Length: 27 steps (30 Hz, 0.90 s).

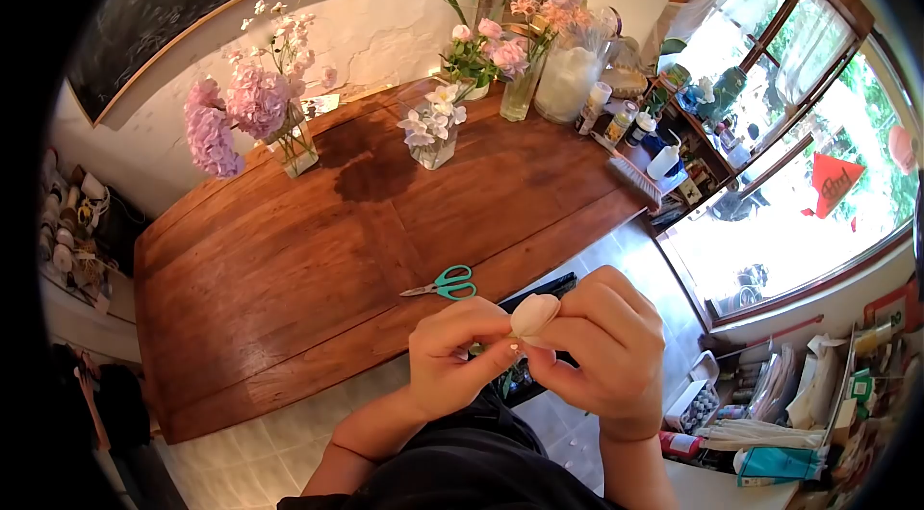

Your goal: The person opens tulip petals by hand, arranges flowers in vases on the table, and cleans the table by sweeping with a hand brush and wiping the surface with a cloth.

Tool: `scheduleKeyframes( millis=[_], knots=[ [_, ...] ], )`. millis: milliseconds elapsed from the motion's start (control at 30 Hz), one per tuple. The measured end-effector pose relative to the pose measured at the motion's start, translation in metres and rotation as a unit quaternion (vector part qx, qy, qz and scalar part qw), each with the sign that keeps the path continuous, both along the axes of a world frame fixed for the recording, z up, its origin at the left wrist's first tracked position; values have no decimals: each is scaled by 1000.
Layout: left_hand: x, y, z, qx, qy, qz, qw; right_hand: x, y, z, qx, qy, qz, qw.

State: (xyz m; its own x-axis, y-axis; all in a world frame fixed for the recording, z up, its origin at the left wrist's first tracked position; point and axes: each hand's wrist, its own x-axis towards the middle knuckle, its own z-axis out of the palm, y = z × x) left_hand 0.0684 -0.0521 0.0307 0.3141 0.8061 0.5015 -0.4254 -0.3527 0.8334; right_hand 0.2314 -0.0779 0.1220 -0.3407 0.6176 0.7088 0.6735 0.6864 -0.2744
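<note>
A small white flower bud (534, 316), with smooth, rounded petals, is between my two hands in front of my body. My left hand (460, 356) is closed in a pinch at the bud's lower left side. From the right, my right hand (606, 342) pinches the bud's petals between thumb and fingers. Bits of green show below the hands, mostly hidden by them. Teal-handled scissors (452, 283) lie on the wooden table just beyond my left hand, blades pointing left.
On the wooden table (260, 289) stand a vase of pink hydrangeas (258, 101), a glass of white flowers (431, 130) and several more vases at the back. A brush (635, 176) lies by the right edge. Shelves with supplies (770, 414) are at lower right.
</note>
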Motion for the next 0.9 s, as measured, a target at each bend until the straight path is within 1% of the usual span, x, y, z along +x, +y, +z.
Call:
scheduleKeyframes(
  millis=[100, 200, 300, 400, 500, 533, 633, 733, 833, 900],
  knots=[
    [0, -1, -1, -10, -12, -2, 1000, -3, -2, 0, 30, -7, -15, 999],
    [-1, -4, -1, -27, -25, -6, 999, -2, -6, -3, 86, -32, -31, 995],
    [2, -7, 2, -25, -39, 1, 999, -7, -11, -11, 101, -3, -50, 994],
    [2, -9, 3, -17, -45, 5, 999, -4, -9, -16, 162, -11, 9, 987],
    [0, -9, 3, 4, -32, 16, 999, -4, -8, -18, 210, -24, 45, 976],
    [-1, -10, 3, 13, -25, 22, 999, -1, -9, -18, 205, -30, 67, 976],
    [-1, -13, 5, -5, -23, 8, 1000, 1, -15, -21, 207, -50, 68, 975],
    [0, -12, 2, 4, -28, 7, 1000, 2, -18, -22, 217, -67, 37, 973],
    [1, -14, 5, -14, -37, 0, 999, -2, -17, -23, 226, -67, 37, 971],
    [1, -14, 5, -18, -27, 1, 999, -2, -22, -24, 212, -83, 32, 973]
  ],
)
